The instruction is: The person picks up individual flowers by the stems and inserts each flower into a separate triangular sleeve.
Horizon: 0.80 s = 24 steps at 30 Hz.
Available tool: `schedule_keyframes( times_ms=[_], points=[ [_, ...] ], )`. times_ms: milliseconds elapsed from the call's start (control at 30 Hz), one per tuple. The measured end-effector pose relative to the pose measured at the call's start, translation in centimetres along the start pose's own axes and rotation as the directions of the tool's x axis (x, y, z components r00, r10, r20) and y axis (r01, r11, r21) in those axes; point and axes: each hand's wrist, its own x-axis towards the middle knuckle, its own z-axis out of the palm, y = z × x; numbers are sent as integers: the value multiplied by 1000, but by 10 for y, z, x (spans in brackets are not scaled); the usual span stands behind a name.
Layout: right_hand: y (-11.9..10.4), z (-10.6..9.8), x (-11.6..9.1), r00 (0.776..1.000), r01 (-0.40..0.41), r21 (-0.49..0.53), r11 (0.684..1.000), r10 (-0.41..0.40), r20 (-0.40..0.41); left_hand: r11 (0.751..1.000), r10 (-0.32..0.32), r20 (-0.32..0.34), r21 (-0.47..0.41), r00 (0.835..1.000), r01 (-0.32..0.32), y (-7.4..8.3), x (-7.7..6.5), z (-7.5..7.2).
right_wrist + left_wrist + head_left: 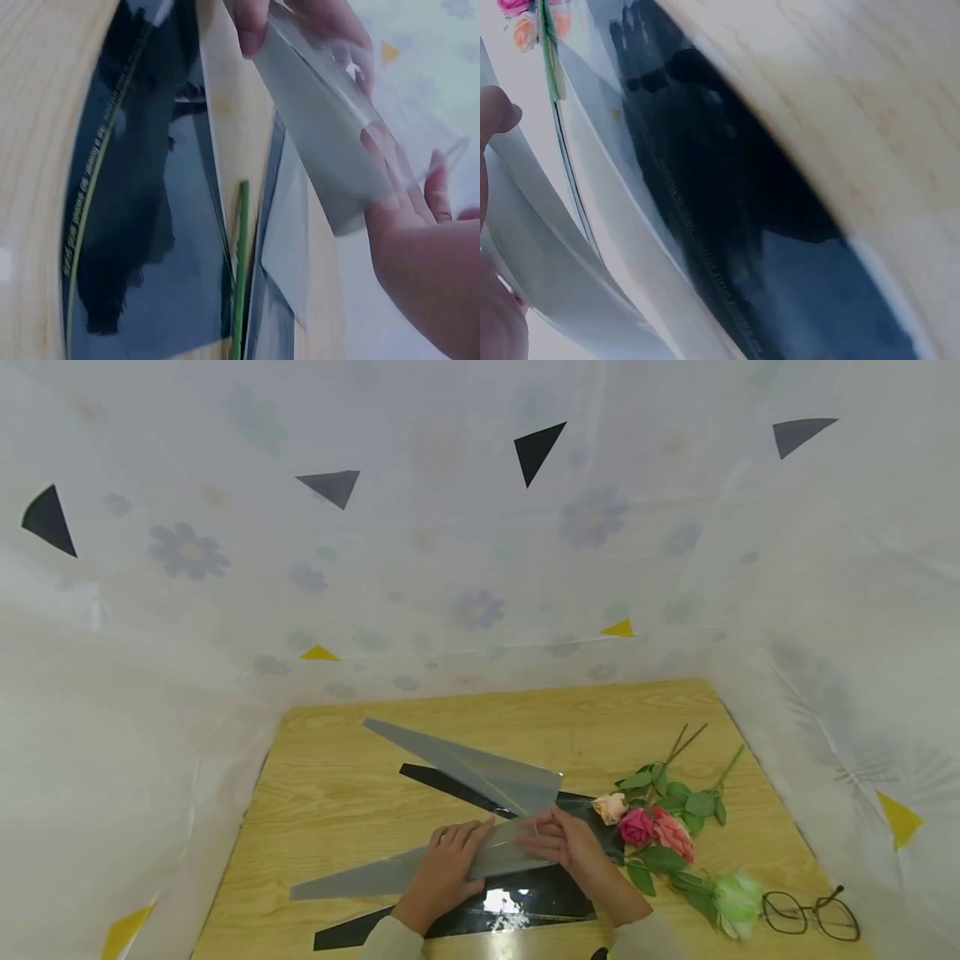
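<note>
Gripping the grey sleeve just beyond the near black sleeve, the left hand is pinching its edge between thumb and fingers. The right hand is resting at the wide mouth, over the right part of the near black sleeve, its fingers looking fairly straight and a little apart and showing through clear film; whether they are lying inside the sleeve or behind it, I cannot tell. The narrow tail is pointing left, beyond the near black sleeve's own narrow end. Being thin film, the held piece is probably weighing almost nothing, springing along its folds and flopping across the mouth. Its gloss is suggesting slipperiness, and its layers may be clinging together. It is looking hard to break but easy to crease, so a light hold on the rim at the mouth is seeming best, with the other hand steadying the body. The second grey sleeve is lying farther beyond the near black sleeve; the roses are resting beyond its right end.
</note>
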Motion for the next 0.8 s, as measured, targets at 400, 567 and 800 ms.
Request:
schedule_keyframes(
  times_ms=[400,567,800],
  points=[
    [-7,-20,-5,970,26,-321,947,53,236,998,63,0,-28,998,-63,9,8,-18],
    [-10,-14,-5,954,15,-362,932,95,283,996,87,-4,-25,996,-87,13,10,-21],
    [-10,-11,-7,952,13,-428,904,119,282,995,102,-9,-15,995,-102,11,10,-23]
  ],
)
